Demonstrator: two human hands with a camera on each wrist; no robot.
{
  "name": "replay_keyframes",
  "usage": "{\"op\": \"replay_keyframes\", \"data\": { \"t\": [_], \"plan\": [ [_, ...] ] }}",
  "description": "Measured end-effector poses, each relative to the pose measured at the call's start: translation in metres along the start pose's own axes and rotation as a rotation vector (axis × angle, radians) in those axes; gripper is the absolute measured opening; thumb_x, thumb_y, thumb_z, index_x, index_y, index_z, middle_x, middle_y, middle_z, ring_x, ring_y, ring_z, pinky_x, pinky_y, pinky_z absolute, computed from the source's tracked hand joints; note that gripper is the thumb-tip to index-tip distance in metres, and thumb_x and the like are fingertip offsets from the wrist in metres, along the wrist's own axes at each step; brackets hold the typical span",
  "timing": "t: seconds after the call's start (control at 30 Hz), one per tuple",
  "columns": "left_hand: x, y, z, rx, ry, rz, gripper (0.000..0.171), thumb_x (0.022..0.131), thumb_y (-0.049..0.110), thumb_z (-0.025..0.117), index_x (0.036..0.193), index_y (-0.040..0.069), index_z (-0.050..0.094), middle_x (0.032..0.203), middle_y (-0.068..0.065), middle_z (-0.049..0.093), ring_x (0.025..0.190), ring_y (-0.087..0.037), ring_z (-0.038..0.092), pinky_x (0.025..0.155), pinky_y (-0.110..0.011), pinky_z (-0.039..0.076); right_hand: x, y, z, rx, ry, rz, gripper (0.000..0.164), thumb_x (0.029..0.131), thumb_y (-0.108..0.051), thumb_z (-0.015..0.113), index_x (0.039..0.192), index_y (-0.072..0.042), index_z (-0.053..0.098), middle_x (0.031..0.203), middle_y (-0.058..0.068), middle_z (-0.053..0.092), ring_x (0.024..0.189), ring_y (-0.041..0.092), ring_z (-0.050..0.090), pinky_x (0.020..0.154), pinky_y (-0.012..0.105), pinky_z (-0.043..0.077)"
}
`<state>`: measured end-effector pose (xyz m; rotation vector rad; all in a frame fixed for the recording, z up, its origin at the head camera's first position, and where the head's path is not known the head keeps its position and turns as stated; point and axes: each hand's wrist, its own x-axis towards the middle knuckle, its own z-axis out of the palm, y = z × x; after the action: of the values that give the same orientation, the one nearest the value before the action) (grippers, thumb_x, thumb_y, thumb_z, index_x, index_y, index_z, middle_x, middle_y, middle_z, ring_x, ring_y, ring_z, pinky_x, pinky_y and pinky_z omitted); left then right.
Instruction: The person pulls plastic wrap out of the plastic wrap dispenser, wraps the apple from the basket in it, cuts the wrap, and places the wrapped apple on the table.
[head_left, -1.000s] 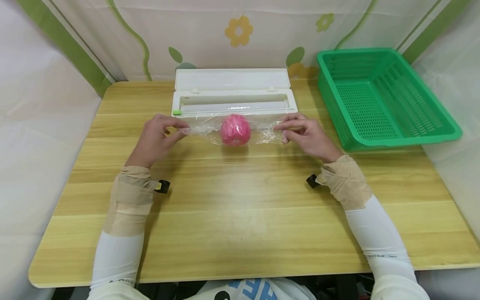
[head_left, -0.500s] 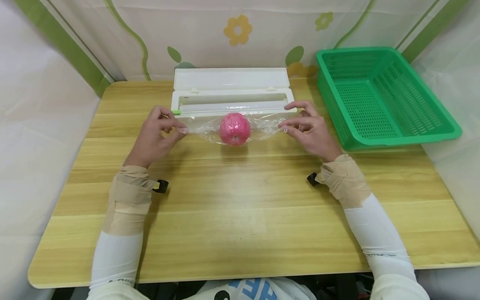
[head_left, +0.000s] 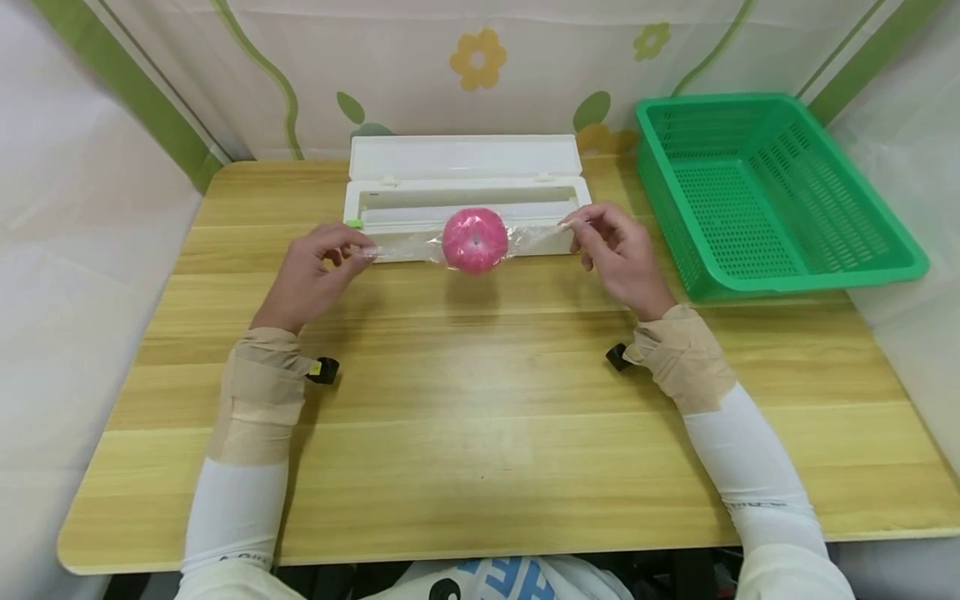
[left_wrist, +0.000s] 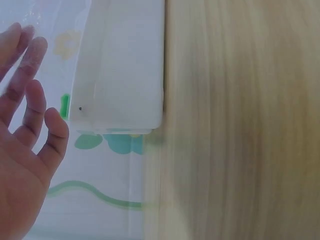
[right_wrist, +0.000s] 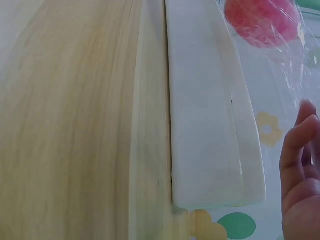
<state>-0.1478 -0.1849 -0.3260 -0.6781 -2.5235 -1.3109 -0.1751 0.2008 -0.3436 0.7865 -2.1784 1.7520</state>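
Observation:
A pink-red apple point(head_left: 476, 241) hangs in clear cling film point(head_left: 536, 237) that stretches out to both sides of it. My left hand point(head_left: 311, 271) pinches the film's left end between thumb and fingers. At the right end, my right hand point(head_left: 617, 257) pinches the twisted film. Behind the apple, the white cling film box point(head_left: 465, 157) stands with its lid up and a roll inside. The right wrist view shows the apple point(right_wrist: 262, 22) above the level of the box, its film running down to the fingertips point(right_wrist: 307, 106).
A green plastic basket point(head_left: 780, 275) stands at the back right of the wooden table point(head_left: 480, 433). Behind the table hangs a curtain point(head_left: 420, 58) with printed flowers. A green slider point(head_left: 354, 224) sits at the box's left front corner.
The apple has risen from near the table and tipped, its dimple now facing the camera. My right hand has regripped the film, which is drawn narrower and tighter.

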Motion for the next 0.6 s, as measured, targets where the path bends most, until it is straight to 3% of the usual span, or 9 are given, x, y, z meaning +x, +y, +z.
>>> {"op": "replay_keyframes", "data": {
  "t": [0.2,0.6],
  "plan": [
    [0.002,-0.003,0.002,0.023,0.0,-0.023,0.014,0.097,0.015,0.054,0.103,0.008,0.064,0.094,-0.001,0.06,0.083,-0.015,0.045,0.071,-0.032,0.037,0.002,0.003,0.001,0.037,-0.003,-0.05,0.015,0.098,-0.006,0.048,0.105,0.006,0.055,0.112,0.018,0.058,0.077,0.032,0.054,0.054,0.035,0.044],
    [0.007,-0.002,0.007,-0.02,0.021,-0.014,0.014,0.098,0.014,0.053,0.101,0.004,0.063,0.094,-0.005,0.061,0.081,-0.013,0.052,0.071,-0.033,0.039,0.001,0.011,0.003,0.085,0.055,-0.01,0.015,0.096,-0.006,0.052,0.104,0.006,0.055,0.091,0.023,0.06,0.075,0.036,0.057,0.057,0.04,0.045]
  ]
}}
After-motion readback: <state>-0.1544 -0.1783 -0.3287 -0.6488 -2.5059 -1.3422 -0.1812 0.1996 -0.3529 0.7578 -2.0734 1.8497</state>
